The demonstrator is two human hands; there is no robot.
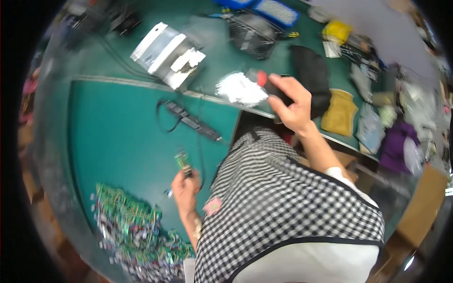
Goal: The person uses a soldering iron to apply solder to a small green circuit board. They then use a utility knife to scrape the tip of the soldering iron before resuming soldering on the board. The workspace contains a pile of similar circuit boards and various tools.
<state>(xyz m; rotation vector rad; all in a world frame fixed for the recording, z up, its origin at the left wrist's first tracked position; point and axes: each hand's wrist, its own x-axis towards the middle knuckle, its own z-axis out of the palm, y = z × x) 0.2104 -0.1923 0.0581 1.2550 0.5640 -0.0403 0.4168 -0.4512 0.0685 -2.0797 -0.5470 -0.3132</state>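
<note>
My left hand (185, 187) is closed around the lower end of a small green circuit board (181, 159), held over the green work mat (113, 127). Beyond it lies a dark electric screwdriver (192, 121) with a looped cord. My right hand (293, 104) is over the table's edge to the right, thumb and forefinger apart. Just off its forefinger is a small clear container with a red part (261, 78), blurred. Beside that, a bright white, shiny heap (239, 88) is too glaring to make out.
Many green circuit boards with wires (137, 226) are piled at the lower left. A silver-white box (165, 54) stands at the back, near a black mesh basket (252, 35) and blue trays (277, 12). Black cloth (311, 75) and a yellow cloth (339, 113) lie to the right.
</note>
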